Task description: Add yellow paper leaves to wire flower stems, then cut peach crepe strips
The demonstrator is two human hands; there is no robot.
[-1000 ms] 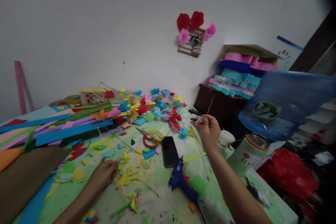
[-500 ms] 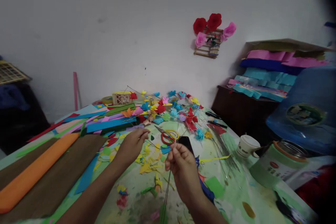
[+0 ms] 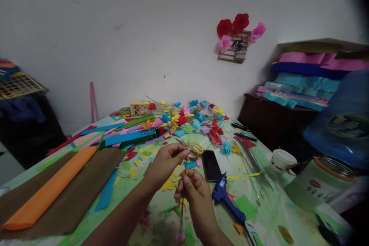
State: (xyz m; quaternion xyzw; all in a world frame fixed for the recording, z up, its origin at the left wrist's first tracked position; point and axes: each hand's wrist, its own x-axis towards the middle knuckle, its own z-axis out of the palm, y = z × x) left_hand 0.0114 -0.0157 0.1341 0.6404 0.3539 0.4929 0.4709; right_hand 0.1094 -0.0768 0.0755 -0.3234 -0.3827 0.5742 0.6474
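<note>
Thin dark wires (image 3: 181, 219) run upright between my two hands in the middle of the view. My left hand (image 3: 168, 160) pinches their upper end with thumb and fingertips. Just below it, my right hand (image 3: 196, 192) is closed round the same wires, which hang down toward the near edge. Behind the hands lie scissors with yellow and red handles (image 3: 197, 148), partly hidden. A black phone (image 3: 211, 166) and a blue glue gun (image 3: 226, 196) lie right of my right hand.
Paper flowers (image 3: 187, 119) crowd the table's back. Brown crepe paper (image 3: 89, 188) with an orange strip (image 3: 54, 184) lies left. A white cup (image 3: 281, 161), a green jar (image 3: 317, 180) and loose wires (image 3: 256, 169) stand or lie right. Yellow paper scraps (image 3: 170, 182) lie behind the hands.
My left hand has moved right and now pinches the wires just above my right hand. My right hand has dropped slightly. The view has shifted, showing more of the glue gun and phone.
</note>
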